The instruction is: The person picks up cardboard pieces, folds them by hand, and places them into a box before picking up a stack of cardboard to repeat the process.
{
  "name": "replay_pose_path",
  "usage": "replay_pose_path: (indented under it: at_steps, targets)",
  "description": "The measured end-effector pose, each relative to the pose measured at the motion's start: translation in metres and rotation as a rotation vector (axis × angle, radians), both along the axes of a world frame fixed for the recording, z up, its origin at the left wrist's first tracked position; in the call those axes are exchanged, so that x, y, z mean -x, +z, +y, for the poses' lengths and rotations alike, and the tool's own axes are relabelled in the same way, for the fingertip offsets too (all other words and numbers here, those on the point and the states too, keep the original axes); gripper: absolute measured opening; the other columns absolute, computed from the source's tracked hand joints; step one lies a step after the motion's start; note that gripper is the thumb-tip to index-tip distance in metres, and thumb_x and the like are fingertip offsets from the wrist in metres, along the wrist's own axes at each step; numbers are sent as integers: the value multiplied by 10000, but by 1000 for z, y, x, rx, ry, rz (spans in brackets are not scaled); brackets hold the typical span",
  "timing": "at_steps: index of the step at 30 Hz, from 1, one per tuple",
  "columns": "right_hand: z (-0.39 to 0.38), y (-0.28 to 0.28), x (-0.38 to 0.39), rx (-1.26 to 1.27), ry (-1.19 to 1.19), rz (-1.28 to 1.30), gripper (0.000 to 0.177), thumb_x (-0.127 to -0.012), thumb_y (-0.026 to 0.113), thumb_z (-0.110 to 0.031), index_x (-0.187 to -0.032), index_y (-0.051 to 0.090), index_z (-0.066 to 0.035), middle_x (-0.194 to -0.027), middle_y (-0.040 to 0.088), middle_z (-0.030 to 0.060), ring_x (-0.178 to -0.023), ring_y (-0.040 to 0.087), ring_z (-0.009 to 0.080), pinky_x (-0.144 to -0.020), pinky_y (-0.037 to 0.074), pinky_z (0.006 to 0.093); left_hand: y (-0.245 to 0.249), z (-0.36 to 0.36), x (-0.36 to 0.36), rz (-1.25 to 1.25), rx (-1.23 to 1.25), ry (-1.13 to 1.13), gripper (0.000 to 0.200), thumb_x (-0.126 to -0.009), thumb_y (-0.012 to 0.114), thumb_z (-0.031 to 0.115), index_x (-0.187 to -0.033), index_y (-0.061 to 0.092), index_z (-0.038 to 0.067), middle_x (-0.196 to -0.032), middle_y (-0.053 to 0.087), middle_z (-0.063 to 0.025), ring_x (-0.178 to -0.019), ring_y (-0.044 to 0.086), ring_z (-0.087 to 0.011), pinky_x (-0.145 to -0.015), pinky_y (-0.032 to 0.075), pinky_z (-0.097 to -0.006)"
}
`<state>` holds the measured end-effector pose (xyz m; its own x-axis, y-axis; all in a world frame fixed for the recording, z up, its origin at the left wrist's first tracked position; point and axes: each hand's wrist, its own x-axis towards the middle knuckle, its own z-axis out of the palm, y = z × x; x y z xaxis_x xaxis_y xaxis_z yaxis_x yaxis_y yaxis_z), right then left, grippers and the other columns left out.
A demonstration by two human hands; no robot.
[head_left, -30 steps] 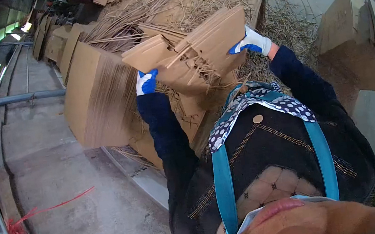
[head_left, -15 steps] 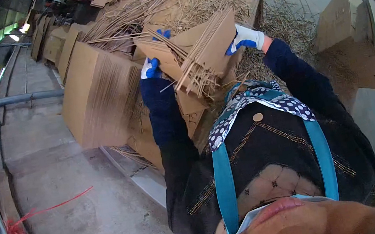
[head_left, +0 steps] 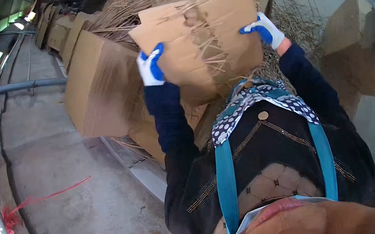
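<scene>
My left hand [head_left: 152, 66], in a white and blue glove, grips the left edge of a brown cardboard piece [head_left: 226, 19], its thumb over the near face. The right edge is held by my right hand [head_left: 264, 30], gloved the same way. The cardboard is tilted up in front of my apron, and layers show at its upper left. Down its middle runs a blurred band of thin cardboard strips [head_left: 214, 52]. My fingers behind the cardboard are hidden.
To the left stands a thick stack of cardboard sheets [head_left: 96, 89]. Loose strips [head_left: 296, 16] are heaped behind and to the right. More cardboard [head_left: 349, 32] stands at far right. A grey pipe [head_left: 25, 86] and red string [head_left: 49, 196] lie at left.
The cardboard has swung from angled, with its two halves folded apart, to a broad face towards me. Its strips have shifted into a blurred middle band. My right hand has moved slightly right.
</scene>
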<state>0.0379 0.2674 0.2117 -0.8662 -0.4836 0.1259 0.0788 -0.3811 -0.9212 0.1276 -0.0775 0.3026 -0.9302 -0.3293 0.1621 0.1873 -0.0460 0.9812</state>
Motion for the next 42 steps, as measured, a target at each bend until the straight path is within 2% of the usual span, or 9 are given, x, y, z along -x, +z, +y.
replay_pose_path:
  at_steps: [5,13,14,21,25,29,30,34,42]
  targets:
    - [139,-62,37,261,-449,-425,225,-805,563,-85,-970,654,37,-995,658,121,-914,623,196,-840,484,308,52,-86,-77,32,-446,240,274,-857,578,165,-1048,601,-31,-981,638,-130,-888,618,-240,-792,500,-352]
    - [162,-102,9,427,-780,-540,358,-856,609,-142,-1183,551,-7,-1182,577,93,-1082,551,253,-963,422,417,-46,-249,-121,-630,540,47,387,-756,697,103,-1083,577,-67,-959,643,-126,-800,643,-213,-715,525,-298]
    - [157,-149,13,58,-707,-9,362,-855,613,-170,-1177,550,-16,-1182,574,89,-1089,545,247,-970,415,415,-69,-248,-116,-685,599,-4,447,-749,709,109,-1127,550,-69,-1026,627,-138,-841,637,-204,-753,515,-300]
    - [22,-82,-24,647,-227,-654,338,-836,609,-123,-1156,552,-31,-1113,611,127,-1021,590,290,-914,462,453,-82,-135,-44,-356,844,223,746,-754,729,131,-1360,325,-33,-1360,388,-187,-1226,427,-243,-953,421,-340]
    - [-37,-79,-36,611,-56,-714,294,-816,623,-96,-1094,584,-7,-1046,637,126,-957,621,273,-883,488,427,-30,25,-12,-340,113,-344,773,-712,768,156,-1330,351,-50,-1320,418,-201,-1187,445,-267,-971,415,-341]
    - [-66,-46,-55,638,73,-689,300,-813,620,-81,-1099,579,-1,-1052,634,124,-960,621,263,-868,493,412,-109,70,34,-241,414,-434,610,-703,670,-122,-1255,430,-26,-1118,594,-139,-935,632,-257,-818,529,-339]
    - [-67,-46,-55,622,79,-700,300,-815,618,-76,-1101,576,3,-1046,636,122,-964,619,265,-864,493,406,-103,75,35,-304,451,-387,728,-567,850,259,-1170,529,7,-966,642,-137,-939,605,-228,-790,484,-339]
    - [-43,-86,-38,516,-140,-533,476,-822,626,-93,-1262,454,-37,-1226,538,118,-1054,574,261,-878,482,383,-34,78,10,-306,1287,-186,577,-595,800,404,-966,604,7,-872,657,-186,-792,642,-312,-684,495,-376]
    - [-36,-133,-7,-375,-311,223,1045,-646,814,-202,-1451,158,-86,-1473,265,115,-1343,280,244,-1077,259,320,-101,45,13,-375,1607,-282,823,-678,732,430,-1347,373,113,-1156,570,-137,-1134,490,-298,-1025,263,-456]
